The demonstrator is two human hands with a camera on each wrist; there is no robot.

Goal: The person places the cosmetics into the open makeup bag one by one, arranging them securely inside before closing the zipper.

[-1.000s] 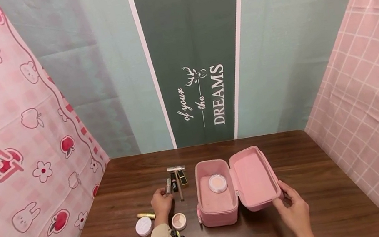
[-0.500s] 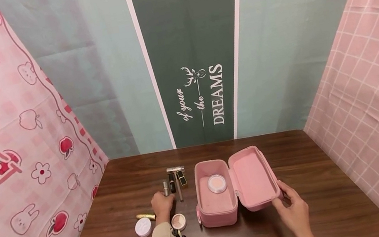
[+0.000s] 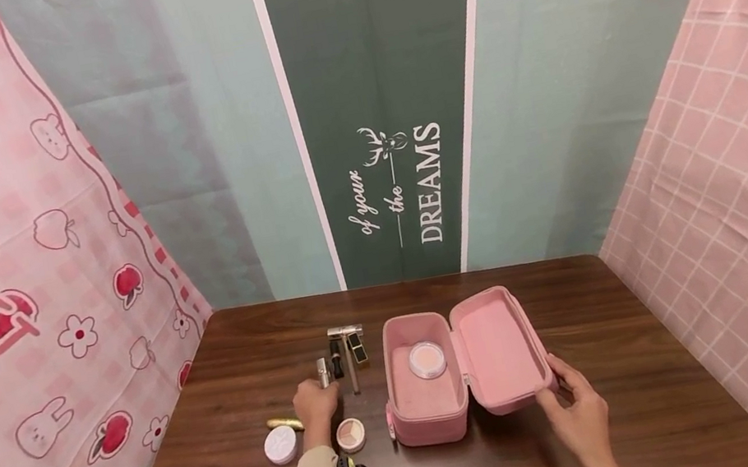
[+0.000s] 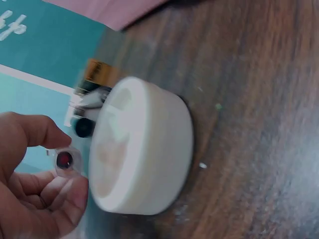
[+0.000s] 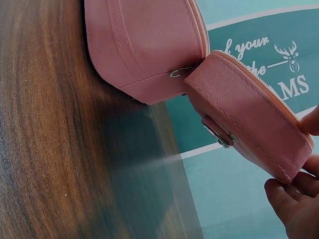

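My left hand (image 3: 318, 406) pinches a small silver lipstick tube (image 3: 323, 370) between thumb and fingers. The left wrist view shows the end of this lipstick tube (image 4: 65, 159), clear-rimmed with a dark red centre. My right hand (image 3: 579, 406) grips the outer edge of the raised lid (image 3: 503, 352) of a pink cosmetic case (image 3: 433, 432), thumb on one side and fingers on the other. Inside the case lies a round, clear-rimmed powder compact (image 3: 427, 360). Beside my left wrist sits a round three-colour palette (image 3: 351, 435), large in the left wrist view.
Right of the lipstick lie a black tube (image 3: 336, 359), a black-and-gold lipstick (image 3: 357, 348), a slim brush-like stick (image 3: 352, 371) and a silver tube (image 3: 344, 331). A white round compact (image 3: 280, 445) and a gold tube (image 3: 284, 424) lie left on the wooden table (image 3: 636, 354).
My left hand has shifted slightly left with the lipstick tube, widening the gap to the black tube. My right hand stays on the lid.
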